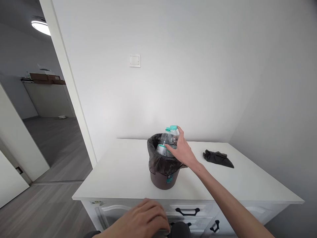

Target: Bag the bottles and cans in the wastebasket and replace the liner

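A small brown trash bin (163, 181), lined with a black plastic bag (158, 163), stands on a white cabinet top. My right hand (182, 150) reaches over its rim, thumb and fingers wrapped round a clear plastic bottle (174, 134) with a teal cap. Beside it in the bin leans a second, similar bottle (162, 147) with a silver and teal label. Low in front of the cabinet, my left hand (145, 219) is curled with its knuckles up. Something greyish shows under its fingers, too hidden to name.
A folded black plastic bag (218, 158) lies on the cabinet top (119, 172) to the right. Drawers with black handles (187, 211) are below the front edge. A light switch (135, 60) is on the wall, and a doorway opens at the left.
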Action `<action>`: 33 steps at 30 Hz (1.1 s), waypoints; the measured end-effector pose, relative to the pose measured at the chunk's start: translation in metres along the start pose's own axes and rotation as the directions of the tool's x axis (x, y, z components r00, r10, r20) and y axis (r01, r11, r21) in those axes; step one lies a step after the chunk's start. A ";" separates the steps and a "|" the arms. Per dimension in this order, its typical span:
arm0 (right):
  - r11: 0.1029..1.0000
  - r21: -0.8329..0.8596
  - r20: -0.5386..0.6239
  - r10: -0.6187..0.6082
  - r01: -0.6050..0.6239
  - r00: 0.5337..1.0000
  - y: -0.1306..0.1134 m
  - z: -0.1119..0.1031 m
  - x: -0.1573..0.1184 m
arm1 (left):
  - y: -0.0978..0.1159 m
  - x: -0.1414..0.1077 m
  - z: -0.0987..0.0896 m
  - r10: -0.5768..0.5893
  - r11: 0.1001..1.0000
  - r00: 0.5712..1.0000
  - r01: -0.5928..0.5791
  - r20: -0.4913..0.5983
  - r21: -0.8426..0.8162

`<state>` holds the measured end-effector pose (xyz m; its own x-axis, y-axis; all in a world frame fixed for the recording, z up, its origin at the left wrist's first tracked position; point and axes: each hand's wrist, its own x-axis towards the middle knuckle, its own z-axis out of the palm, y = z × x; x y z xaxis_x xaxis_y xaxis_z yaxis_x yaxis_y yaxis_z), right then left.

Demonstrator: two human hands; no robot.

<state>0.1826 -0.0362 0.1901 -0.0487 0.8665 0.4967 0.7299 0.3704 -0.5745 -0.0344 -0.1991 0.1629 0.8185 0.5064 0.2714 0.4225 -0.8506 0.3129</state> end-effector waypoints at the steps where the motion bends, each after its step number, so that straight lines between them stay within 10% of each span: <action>1: 1.000 0.002 0.001 0.003 -0.003 1.000 0.000 0.000 0.000 | 0.000 0.005 -0.007 -0.009 1.000 1.000 0.009 0.015 -0.009; 12: 1.000 0.022 0.012 0.015 -0.016 1.000 -0.007 -0.004 0.000 | -0.025 0.037 -0.043 -0.011 0.999 0.998 0.014 0.062 -0.040; 18: 0.999 0.039 0.033 0.025 -0.026 0.999 -0.019 -0.012 0.000 | -0.016 0.030 -0.045 -0.136 0.990 0.979 0.127 -0.150 -0.067; 27: 0.957 -0.282 -0.004 0.067 -0.066 0.998 -0.029 -0.004 0.013 | 0.020 0.050 -0.029 -0.325 0.946 0.681 0.237 -0.657 -0.222; 33: 0.938 -0.338 -0.029 0.072 -0.078 0.997 -0.028 -0.022 0.027 | -0.033 0.110 -0.027 -0.378 0.922 0.379 0.234 -0.845 -0.307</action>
<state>0.1758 -0.0305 0.2336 0.0241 0.8809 0.4727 0.9189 0.1668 -0.3576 0.0310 -0.1118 0.2066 -0.1779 0.6327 0.7537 0.4620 -0.6225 0.6317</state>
